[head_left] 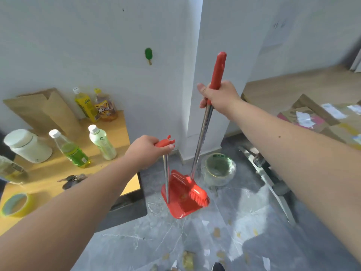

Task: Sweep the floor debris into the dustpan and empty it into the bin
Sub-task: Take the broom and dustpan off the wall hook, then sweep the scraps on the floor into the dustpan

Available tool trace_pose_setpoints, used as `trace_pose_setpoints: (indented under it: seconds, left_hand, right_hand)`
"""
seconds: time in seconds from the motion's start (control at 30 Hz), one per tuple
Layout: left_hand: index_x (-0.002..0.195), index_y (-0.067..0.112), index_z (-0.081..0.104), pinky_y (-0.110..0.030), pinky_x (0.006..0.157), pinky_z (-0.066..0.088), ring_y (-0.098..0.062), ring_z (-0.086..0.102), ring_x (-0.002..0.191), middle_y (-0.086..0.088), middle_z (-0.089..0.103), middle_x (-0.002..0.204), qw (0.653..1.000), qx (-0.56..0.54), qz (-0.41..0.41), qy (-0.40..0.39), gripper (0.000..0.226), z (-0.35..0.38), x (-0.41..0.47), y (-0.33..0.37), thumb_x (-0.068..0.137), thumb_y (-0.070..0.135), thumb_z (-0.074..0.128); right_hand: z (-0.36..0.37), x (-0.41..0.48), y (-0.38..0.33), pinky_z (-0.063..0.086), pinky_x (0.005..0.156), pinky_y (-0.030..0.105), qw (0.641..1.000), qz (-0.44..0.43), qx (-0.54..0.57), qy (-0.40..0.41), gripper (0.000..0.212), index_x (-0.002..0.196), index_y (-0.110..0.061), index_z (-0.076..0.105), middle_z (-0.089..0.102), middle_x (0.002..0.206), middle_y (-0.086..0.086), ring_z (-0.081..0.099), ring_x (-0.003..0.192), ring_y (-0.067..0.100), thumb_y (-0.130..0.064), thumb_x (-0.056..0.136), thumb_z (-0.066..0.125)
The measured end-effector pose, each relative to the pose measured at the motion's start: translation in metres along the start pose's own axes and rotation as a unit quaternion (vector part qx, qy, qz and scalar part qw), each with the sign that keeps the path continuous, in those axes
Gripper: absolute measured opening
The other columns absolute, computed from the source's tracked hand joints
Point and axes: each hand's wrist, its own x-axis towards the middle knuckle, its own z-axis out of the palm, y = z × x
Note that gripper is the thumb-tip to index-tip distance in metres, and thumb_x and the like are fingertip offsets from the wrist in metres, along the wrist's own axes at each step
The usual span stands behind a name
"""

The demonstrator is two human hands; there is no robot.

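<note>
Evidently early: your left hand (148, 147) grips the red dustpan (181, 196) handle, your right hand (218, 98) the broom (198, 194) resting in it, while paper scraps (216, 231) lie unswept on the floor, no bin visible.

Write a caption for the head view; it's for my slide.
Left hand holds the red dustpan, right hand the broom; debris remains on the floor.

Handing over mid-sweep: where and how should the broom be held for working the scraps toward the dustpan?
Grip the broom at the lower end of its red sleeve, where the right hand wraps it now, from the right side. The shaft leans up and right from the bristles at the dustpan.
</note>
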Motion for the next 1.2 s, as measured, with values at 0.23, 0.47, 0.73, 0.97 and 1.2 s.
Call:
trace_pose_setpoints:
  seconds: [0.23, 0.47, 0.73, 0.97, 1.2]
  left_hand:
    - [0.065, 0.015, 0.057, -0.028, 0.052, 0.036, -0.021, 0.054, 0.056, -0.002, 0.052, 0.059, 0.998, 0.058, -0.019, 0.008, 0.056, 0.041, -0.023, 0.02, 0.079, 0.069, 0.066]
    - [0.073, 0.02, 0.061, -0.028, 0.052, 0.037, -0.019, 0.059, 0.064, -0.002, 0.061, 0.068, 0.99, 0.133, -0.038, 0.028, 0.054, 0.074, -0.06, 0.061, 0.081, 0.073, 0.059]
    - [0.068, 0.022, 0.057, -0.029, 0.051, 0.033, -0.017, 0.054, 0.063, -0.002, 0.058, 0.069, 0.978, 0.186, -0.067, 0.071, 0.046, 0.112, -0.123, 0.094, 0.084, 0.065, 0.062]
    - [0.069, 0.021, 0.06, -0.035, 0.06, 0.047, -0.021, 0.06, 0.07, -0.004, 0.061, 0.069, 0.986, 0.103, -0.112, 0.072, 0.041, 0.15, -0.188, 0.091, 0.082, 0.058, 0.068]
    - [0.073, 0.018, 0.063, -0.027, 0.05, 0.039, -0.014, 0.061, 0.06, -0.001, 0.062, 0.068, 0.984, 0.089, -0.147, 0.047, 0.041, 0.174, -0.247, 0.078, 0.084, 0.058, 0.066]
  right_hand:
    - [-0.044, -0.023, 0.037, 0.053, 0.081, 0.036, 0.993, 0.02, -0.117, -0.015, 0.074, 0.095, -0.001, 0.067, 0.075, 0.096, 0.013, 0.072, 0.084, 0.026, -0.072, 0.091, 0.047]
    - [-0.073, -0.063, 0.079, 0.05, 0.057, 0.029, 0.974, 0.159, -0.128, -0.101, 0.064, 0.098, -0.014, 0.06, 0.066, 0.078, 0.008, 0.068, 0.053, 0.025, -0.076, 0.088, 0.046]
    - [-0.117, -0.117, 0.139, 0.056, 0.091, 0.054, 0.88, 0.336, 0.211, -0.259, 0.036, 0.119, -0.001, 0.058, 0.057, 0.122, 0.041, 0.067, 0.104, 0.051, -0.008, 0.096, 0.03]
    - [-0.103, -0.16, 0.183, 0.06, 0.066, 0.037, 0.852, 0.422, 0.158, -0.267, 0.054, 0.1, -0.011, 0.059, 0.065, 0.102, 0.025, 0.072, 0.075, 0.035, -0.064, 0.089, 0.057]
    - [-0.079, -0.221, 0.208, 0.057, 0.05, 0.029, 0.819, 0.488, 0.212, -0.214, 0.01, 0.085, -0.009, 0.057, 0.051, 0.091, 0.005, 0.054, 0.067, 0.023, -0.015, 0.081, 0.064]
